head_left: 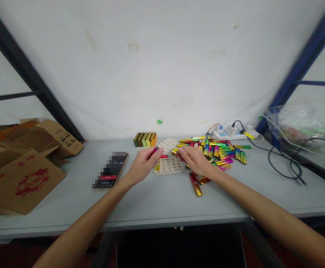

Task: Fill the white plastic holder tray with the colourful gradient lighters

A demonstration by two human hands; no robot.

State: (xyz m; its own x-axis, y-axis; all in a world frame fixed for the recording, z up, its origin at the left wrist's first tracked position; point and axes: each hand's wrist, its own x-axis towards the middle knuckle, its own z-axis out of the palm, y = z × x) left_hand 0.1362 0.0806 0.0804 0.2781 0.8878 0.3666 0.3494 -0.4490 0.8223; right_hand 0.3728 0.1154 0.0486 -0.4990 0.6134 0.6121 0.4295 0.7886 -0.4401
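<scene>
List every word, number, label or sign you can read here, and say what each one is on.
"01:30": on the screen of the phone; its smaller lines are too small to read.
Red print on the cardboard box: too blurred to quote.
Dark print on the raised box flap: too small.
Green mark on the wall: no readable text.

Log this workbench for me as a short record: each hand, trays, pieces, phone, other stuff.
Left hand: grips a dark magenta piece
Right hand: beside the loose pile; grip unclear
Trays: front pocketed tray, back pocketed tray
Loose pile: shiny, multicoloured, right side
Upright group: packed together, near the wall
Phone: left of the trays
Other: cardboard far left, power strip back right
</scene>
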